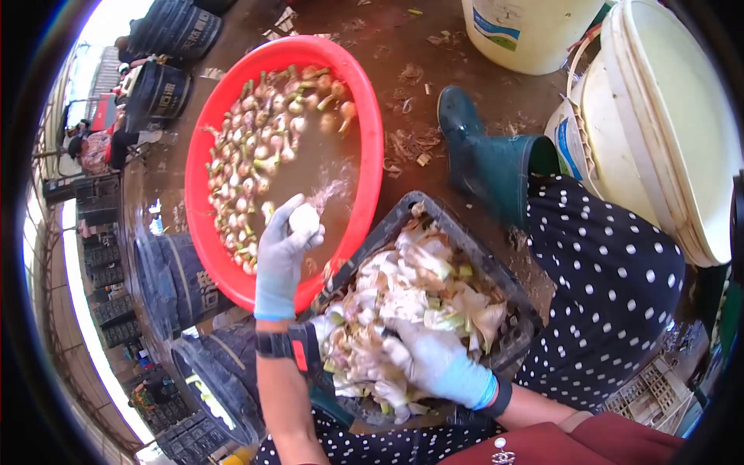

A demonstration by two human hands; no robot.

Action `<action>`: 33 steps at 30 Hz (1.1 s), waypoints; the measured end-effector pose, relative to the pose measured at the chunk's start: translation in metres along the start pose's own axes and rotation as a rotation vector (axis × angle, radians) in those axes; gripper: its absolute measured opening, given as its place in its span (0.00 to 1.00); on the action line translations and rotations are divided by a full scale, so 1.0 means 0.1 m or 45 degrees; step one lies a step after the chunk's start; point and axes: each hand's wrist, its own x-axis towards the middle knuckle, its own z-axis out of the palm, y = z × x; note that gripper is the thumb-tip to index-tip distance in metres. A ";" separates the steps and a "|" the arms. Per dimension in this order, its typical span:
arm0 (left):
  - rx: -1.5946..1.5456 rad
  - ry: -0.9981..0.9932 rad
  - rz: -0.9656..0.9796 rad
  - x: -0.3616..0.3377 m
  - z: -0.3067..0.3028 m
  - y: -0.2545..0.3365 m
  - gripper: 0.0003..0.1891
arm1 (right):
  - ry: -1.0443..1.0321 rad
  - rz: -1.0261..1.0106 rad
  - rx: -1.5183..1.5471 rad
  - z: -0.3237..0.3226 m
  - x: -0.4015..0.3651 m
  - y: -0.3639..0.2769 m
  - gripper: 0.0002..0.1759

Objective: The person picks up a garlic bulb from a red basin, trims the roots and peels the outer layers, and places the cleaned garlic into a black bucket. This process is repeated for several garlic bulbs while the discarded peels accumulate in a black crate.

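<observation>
My left hand (pixel 283 244), in a whitish-blue glove, is closed around a peeled white garlic bulb (pixel 304 219). It is above the near part of a red tub (pixel 370 155), where many garlic bulbs (pixel 252 155) with short green stems lie in murky water. My right hand (pixel 434 360), gloved too, has its fingers curled low over a black crate (pixel 527 318) heaped with garlic skins and trimmings (pixel 411 271). A small dark piece shows at its fingertips, but what it is I cannot make out.
To the right stand white buckets (pixel 674 132), with another white bucket (pixel 527 31) at the top. A green rubber boot (pixel 496 167) is beside the crate. Dark barrels (pixel 182 271) are on the left. Scraps of skin litter the wet floor, and a person (pixel 101 147) sits far left.
</observation>
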 end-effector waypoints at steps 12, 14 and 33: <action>-1.399 0.077 0.136 -1.94 0.58 -0.34 0.27 | 0.097 -0.327 0.443 0.25 -0.08 -0.13 0.23; -1.404 0.079 0.181 -2.04 0.68 -0.35 0.27 | 0.250 -0.547 0.657 0.38 0.00 -0.06 0.22; -0.429 -0.335 0.417 -0.92 2.20 0.88 0.23 | 0.541 0.025 0.799 0.20 0.12 0.29 0.13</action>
